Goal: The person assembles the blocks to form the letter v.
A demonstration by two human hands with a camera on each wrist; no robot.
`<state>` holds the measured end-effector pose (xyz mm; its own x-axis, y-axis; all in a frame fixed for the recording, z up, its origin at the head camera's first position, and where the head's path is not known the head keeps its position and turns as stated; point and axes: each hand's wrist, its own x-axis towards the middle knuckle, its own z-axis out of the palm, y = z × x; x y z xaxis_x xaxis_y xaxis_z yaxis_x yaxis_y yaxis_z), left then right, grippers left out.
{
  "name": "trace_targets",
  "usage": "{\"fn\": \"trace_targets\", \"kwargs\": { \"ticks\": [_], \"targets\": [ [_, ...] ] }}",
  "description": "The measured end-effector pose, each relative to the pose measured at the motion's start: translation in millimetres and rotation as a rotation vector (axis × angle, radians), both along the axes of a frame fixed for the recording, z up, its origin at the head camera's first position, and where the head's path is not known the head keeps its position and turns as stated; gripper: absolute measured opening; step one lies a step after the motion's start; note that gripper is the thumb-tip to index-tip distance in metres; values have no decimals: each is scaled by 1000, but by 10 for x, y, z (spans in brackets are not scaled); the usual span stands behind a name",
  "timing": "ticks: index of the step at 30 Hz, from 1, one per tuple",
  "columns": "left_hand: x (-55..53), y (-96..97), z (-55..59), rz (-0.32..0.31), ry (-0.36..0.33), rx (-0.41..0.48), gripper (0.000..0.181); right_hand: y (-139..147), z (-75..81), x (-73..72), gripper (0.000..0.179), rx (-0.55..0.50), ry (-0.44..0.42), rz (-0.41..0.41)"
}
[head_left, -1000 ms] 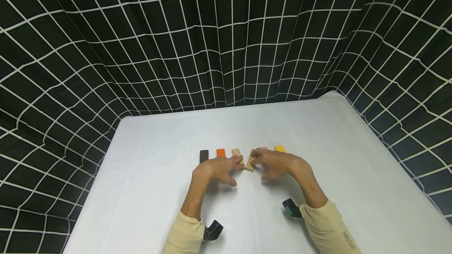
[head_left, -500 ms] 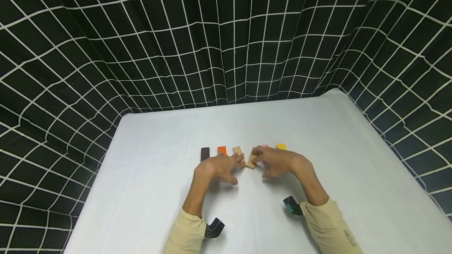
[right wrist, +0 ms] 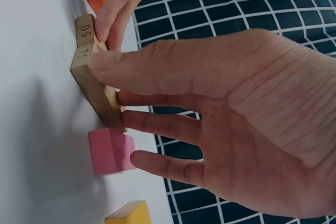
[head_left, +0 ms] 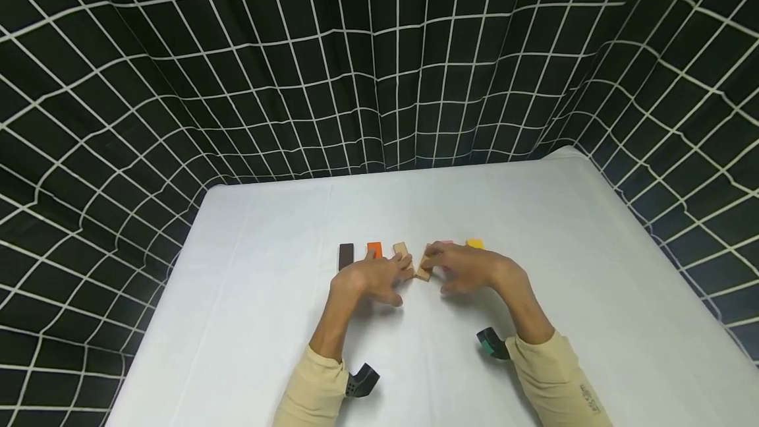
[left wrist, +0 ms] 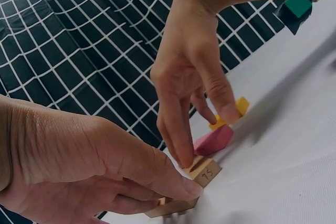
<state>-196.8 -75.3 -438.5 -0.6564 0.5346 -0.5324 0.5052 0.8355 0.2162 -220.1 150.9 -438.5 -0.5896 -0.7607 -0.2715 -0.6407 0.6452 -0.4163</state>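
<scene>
Two plain wooden blocks lie on the white table in the head view, their near ends meeting in a V. My left hand (head_left: 370, 277) rests its fingertips on the left wooden block (head_left: 400, 248), thumb held apart. My right hand (head_left: 465, 267) touches the right wooden block (head_left: 423, 274) with fairly straight fingers, its thumb also apart in the head view. Digits mark the near ends; the left one (right wrist: 84, 30) reads 50 in the right wrist view. A pink block (right wrist: 107, 150) sits just under the right hand's fingers. Parts of both wooden blocks are hidden by the fingers.
To the left stand an orange block (head_left: 374, 248) and a dark brown block (head_left: 346, 256), both partly covered by the left hand or near it. A yellow block (head_left: 475, 243) is at the row's right end. Black curtains with white grid lines (head_left: 379, 71) surround the table.
The head view has tilted slightly, so everything sits a little higher and further right. Both hands and the wooden blocks keep about the same arrangement.
</scene>
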Motion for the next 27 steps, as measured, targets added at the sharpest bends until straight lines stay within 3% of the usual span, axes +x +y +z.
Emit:
{"fn": "trace_targets", "kwargs": {
  "ticks": [4, 12, 19, 27],
  "targets": [
    [17, 1, -16, 18, -1, -14, 70, 10, -11, 0, 46, -37, 40, 2],
    [57, 9, -18, 36, 8, -8, 70, 164, 30, -16, 42, -96, 169, -95],
    [36, -3, -6, 32, 9, -15, 73, 243, 36, -73, 47, -29, 163, -222],
    [8, 17, 1, -7, 13, -32, 73, 257, -40, -117, 54, 18, 150, -178]
  ]
}}
